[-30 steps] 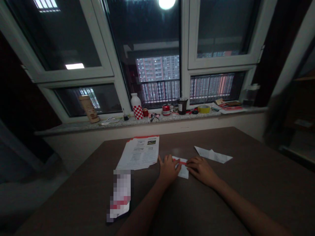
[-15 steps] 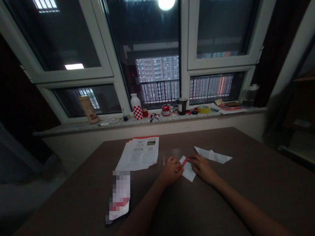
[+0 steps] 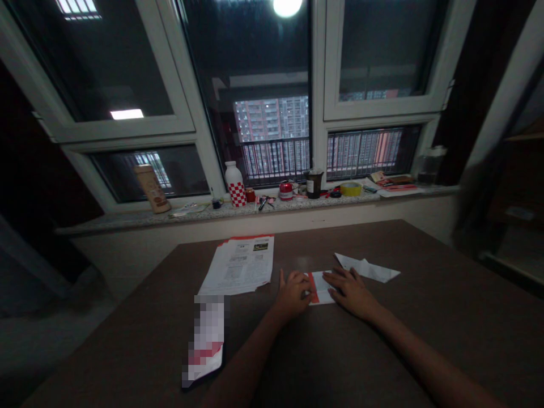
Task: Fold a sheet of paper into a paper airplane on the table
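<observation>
A small folded paper, white with a red strip near its left side, lies flat on the table between my hands. My left hand has its bent fingers and thumb closed on the paper's left edge and covers that end. Stretched out and slightly apart, the fingers of my right hand lie on the paper's right part. Just beyond the right hand is another folded white paper, long with pointed ends; neither hand holds it.
A stack of printed sheets lies to the left on the brown table. Nearer me is a phone with a blurred-out screen. Along the windowsill stand a checkered bottle, a dark cup and yellow tape.
The folded paper has turned from a slant to lie nearly square to me, its red strip now upright at the left. Both hands have shifted only slightly around it.
</observation>
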The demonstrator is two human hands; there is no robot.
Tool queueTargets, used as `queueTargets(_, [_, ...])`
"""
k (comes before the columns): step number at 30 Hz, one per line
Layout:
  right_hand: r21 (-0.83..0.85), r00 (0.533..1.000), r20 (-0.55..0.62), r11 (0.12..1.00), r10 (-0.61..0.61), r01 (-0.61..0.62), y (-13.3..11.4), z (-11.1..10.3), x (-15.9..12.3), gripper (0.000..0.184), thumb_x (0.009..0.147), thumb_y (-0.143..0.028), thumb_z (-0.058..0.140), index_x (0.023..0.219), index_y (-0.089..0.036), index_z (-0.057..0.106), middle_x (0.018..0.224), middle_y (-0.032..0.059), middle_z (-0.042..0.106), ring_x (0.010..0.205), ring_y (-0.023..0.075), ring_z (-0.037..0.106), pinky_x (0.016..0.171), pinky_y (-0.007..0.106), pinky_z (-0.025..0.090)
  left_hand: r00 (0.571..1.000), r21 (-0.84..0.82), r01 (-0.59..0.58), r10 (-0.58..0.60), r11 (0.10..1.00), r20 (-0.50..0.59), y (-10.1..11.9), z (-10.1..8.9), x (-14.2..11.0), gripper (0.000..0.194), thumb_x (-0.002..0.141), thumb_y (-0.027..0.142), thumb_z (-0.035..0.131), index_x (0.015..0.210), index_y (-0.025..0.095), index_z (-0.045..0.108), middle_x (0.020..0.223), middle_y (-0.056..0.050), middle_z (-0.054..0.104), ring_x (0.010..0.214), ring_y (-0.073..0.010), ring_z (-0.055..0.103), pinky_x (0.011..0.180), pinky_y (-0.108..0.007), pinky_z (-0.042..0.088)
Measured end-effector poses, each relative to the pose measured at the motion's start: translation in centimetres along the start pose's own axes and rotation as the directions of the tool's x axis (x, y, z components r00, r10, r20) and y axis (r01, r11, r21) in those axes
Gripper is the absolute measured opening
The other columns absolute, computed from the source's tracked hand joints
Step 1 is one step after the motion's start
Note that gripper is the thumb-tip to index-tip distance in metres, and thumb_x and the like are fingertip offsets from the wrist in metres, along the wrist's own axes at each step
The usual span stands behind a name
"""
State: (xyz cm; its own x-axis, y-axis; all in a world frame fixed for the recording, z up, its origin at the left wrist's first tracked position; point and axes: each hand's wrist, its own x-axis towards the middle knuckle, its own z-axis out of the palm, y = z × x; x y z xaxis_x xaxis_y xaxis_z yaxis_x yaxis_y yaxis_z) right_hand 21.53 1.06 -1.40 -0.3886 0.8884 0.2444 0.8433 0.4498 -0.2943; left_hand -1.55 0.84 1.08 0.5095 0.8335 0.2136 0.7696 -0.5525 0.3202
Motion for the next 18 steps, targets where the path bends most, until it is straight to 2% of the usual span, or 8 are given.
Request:
queueTargets(2, [0.007,1.0,0.0,1.0,-0.017,0.017,0.2,0.3,0.0,0.046,0.093,-0.036,0.043,0.139,-0.034,0.045,0.144,0.0014,0.048,0.138,0.0294,0.029,0.11,0.062,0.016,1.0,-0.033,0.003,-0.003,0.999,0.02,-0.2,0.2,-0.1,0.016,0.088,0.033,0.057,0.101,0.033,0.066,0.132,0.002,0.056,0.133,-0.0231,0.034,0.112,-0.064,0.001])
queueTargets(5, [0.001,0.995,-0.097,1.0,-0.028,0.029,0.2,0.5,0.2,0.042,0.093,-0.032,0.045,0.134,-0.027,0.051,0.142,0.006,0.048,0.133,0.0283,0.036,0.108,0.053,0.029,1.0,-0.052,-0.004,0.006,0.999,0.027,-0.3,0.5,-0.2,0.02,0.086,0.037,0.059,0.105,0.033,0.064,0.135,0.001,0.053,0.137,-0.0246,0.03,0.111,-0.065,0.0])
queueTargets(7, [-0.014,0.986,-0.164,1.0,-0.021,0.019,-0.1,0.4,0.3,0.035,0.091,-0.03,0.049,0.124,-0.022,0.059,0.132,0.0107,0.054,0.122,0.028,0.045,0.102,0.046,0.038,1.0,-0.046,-0.015,0.016,0.999,0.012,-0.2,0.6,-0.3,0.024,0.085,0.042,0.06,0.107,0.032,0.064,0.133,-0.001,0.054,0.136,-0.0255,0.032,0.112,-0.064,-0.002])
queueTargets(9, [-0.034,0.983,-0.184,0.999,-0.015,0.009,-0.4,0.1,0.3,0.027,0.091,-0.029,0.051,0.113,-0.021,0.064,0.117,0.0117,0.06,0.11,0.0275,0.052,0.095,0.044,0.043,1.0,-0.033,-0.025,0.025,0.999,-0.003,-0.1,0.7,-0.3,0.028,0.085,0.044,0.059,0.11,0.032,0.064,0.13,-0.003,0.054,0.135,-0.0264,0.033,0.112,-0.065,-0.003])
queueTargets(12, [-0.056,0.985,-0.169,0.998,-0.021,0.011,-0.8,-0.2,0.1,0.023,0.09,-0.028,0.051,0.107,-0.023,0.067,0.106,0.0096,0.061,0.103,0.0269,0.053,0.093,0.044,0.042,0.999,-0.001,-0.03,0.029,1.0,-0.016,0.2,0.7,-0.5,0.031,0.086,0.046,0.058,0.113,0.032,0.063,0.128,-0.004,0.055,0.134,-0.0275,0.035,0.111,-0.066,-0.002])
queueTargets(18, [0.003,0.995,-0.098,1.0,-0.019,0.019,-0.7,0.0,-0.2,0.038,0.087,-0.029,0.054,0.125,-0.03,0.061,0.114,0.0087,0.055,0.108,0.0257,0.05,0.096,0.042,0.04,0.998,0.089,-0.013,0.019,0.996,-0.064,1.7,0.7,-0.6,0.031,0.088,0.046,0.055,0.115,0.033,0.061,0.12,-0.004,0.057,0.125,-0.0263,0.043,0.11,-0.068,0.001])
